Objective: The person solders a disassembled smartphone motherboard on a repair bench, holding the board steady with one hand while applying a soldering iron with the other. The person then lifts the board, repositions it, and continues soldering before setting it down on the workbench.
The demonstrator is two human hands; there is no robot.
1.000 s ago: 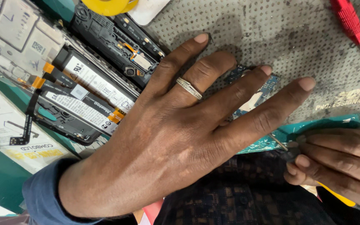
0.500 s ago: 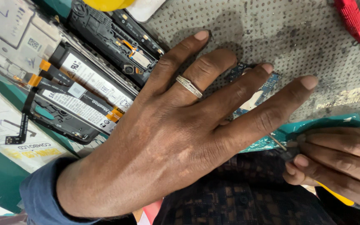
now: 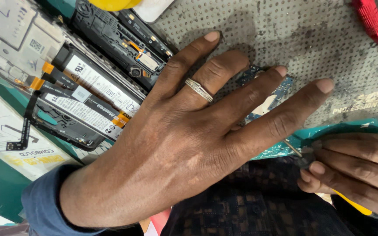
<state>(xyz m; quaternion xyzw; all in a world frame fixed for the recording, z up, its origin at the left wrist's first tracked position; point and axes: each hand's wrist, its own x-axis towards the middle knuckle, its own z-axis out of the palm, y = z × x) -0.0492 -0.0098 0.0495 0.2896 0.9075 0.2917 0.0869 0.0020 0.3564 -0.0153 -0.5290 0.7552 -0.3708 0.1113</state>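
step: pinning the blue circuit board — left hand splayed flat over it on grey mat | right hand, just right of the board, pinches a thin tool | next, likely: steady tip onto board

White rectangular labels on black batteries upper left, white printed package at left edge

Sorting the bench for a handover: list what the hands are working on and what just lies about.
In hand:
- left hand pressed flat on the small blue circuit board
- right hand holding a thin metal-tipped tool

Lying about:
- opened phones with batteries
- red screwdriver
- grey dotted mat
- loose flex cable
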